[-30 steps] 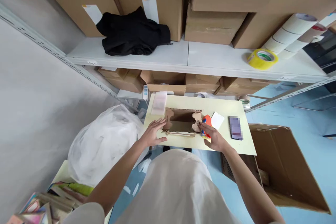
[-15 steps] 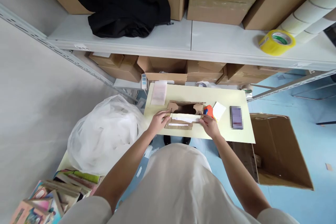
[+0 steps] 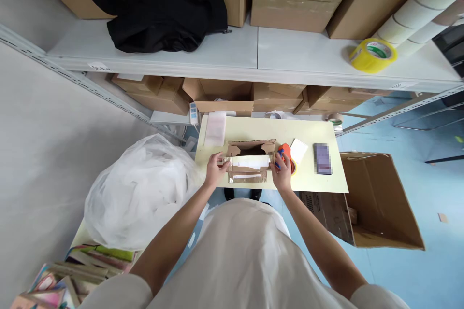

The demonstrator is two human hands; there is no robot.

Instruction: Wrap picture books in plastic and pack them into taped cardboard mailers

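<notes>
A small cardboard box [image 3: 235,150] lies on the pale yellow table in front of me, its dark inside showing at the back. Its near flap carries a strip of white paper [image 3: 248,164], and clear tape shines along the ends and front edge. My left hand [image 3: 216,169] pinches the flap's left end between thumb and fingers. At the right end, my right hand [image 3: 282,174] is closed on the flap in the same way. Close beside the right hand's fingers, an orange and blue tape dispenser [image 3: 284,148] lies partly hidden.
The table [image 3: 261,128] also bears a white card [image 3: 299,150], a blurred purple item [image 3: 322,158] and a pinkish sheet pack [image 3: 215,129]. A white plastic bag [image 3: 137,193] bulges at left. An open carton [image 3: 384,203] stands right. Above runs a shelf [image 3: 239,55].
The fingers of my right hand have shifted at the flap's right end, and the hand sits more upright. My view has moved slightly right. Both hands stay on the box.
</notes>
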